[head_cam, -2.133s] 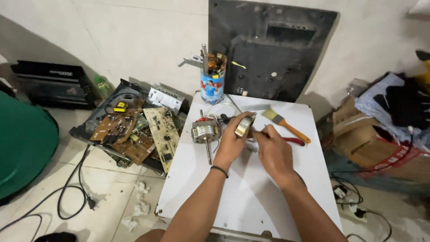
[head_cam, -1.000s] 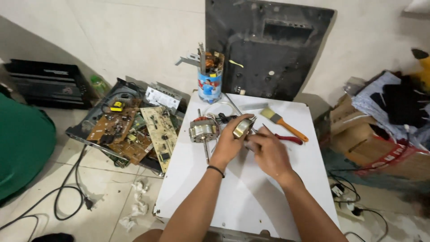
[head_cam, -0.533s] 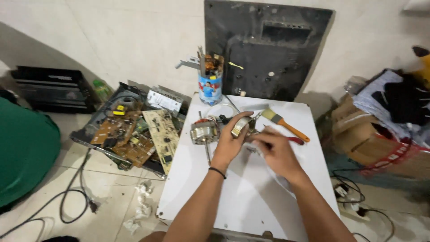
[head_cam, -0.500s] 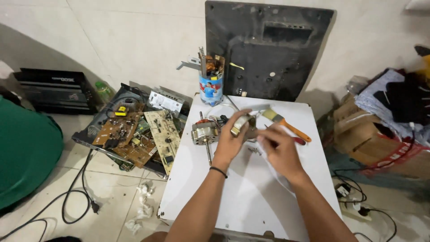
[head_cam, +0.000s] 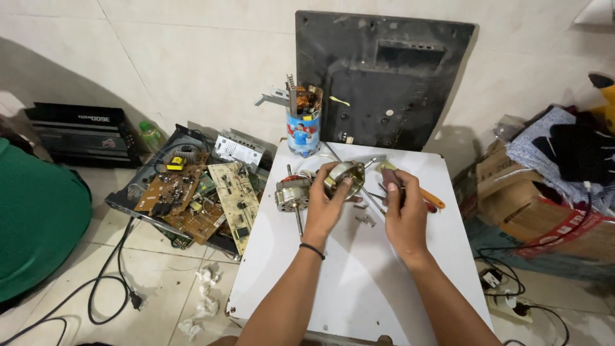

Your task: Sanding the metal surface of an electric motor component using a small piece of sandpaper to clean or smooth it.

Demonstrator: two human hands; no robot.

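My left hand [head_cam: 327,205] grips a small round metal motor part [head_cam: 344,177] above a white table [head_cam: 359,282]. My right hand [head_cam: 403,214] holds a dark-handled tool [head_cam: 393,182] whose tip points toward that part. Just left of my left hand, a second motor piece with a shaft [head_cam: 289,194] lies on the table. A brush with an orange handle [head_cam: 410,182] rests behind my right hand, and small metal bits [head_cam: 366,220] lie between my hands.
A blue cup stuffed with tools [head_cam: 302,125] stands at the table's back edge, before a black panel [head_cam: 378,77] leaning on the wall. Circuit boards in a tray [head_cam: 192,195] lie on the floor at left, cardboard boxes and cloth [head_cam: 544,192] at right, cables [head_cam: 102,295] below.
Both hands stay over the table with the motor part; my right hand has shifted slightly, with the tool now close to the part. The view has tilted a little.
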